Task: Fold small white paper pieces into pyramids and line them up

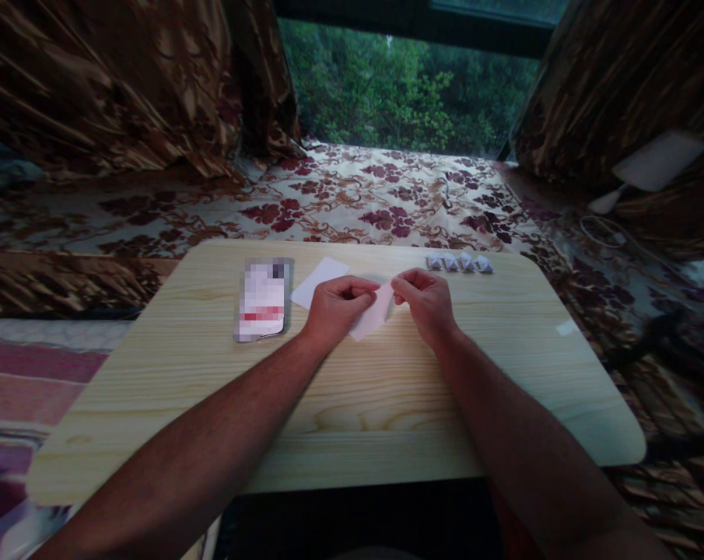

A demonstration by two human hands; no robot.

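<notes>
My left hand (335, 308) and my right hand (426, 302) meet over the middle of a light wooden table (340, 389). Both pinch a small pale pink sheet of paper (375, 313) between fingers and thumb, the left at its left edge, the right at its upper right corner. A white sheet of paper (320, 281) lies flat on the table just behind my left hand, partly hidden by it. A phone (263, 299) lies face up to the left of my left hand.
A row of several small folded paper pieces (460, 263) sits near the table's far edge, right of my hands. Flowered fabric (352, 198) covers the surface behind the table. Brown curtains (112, 85) hang either side of a window.
</notes>
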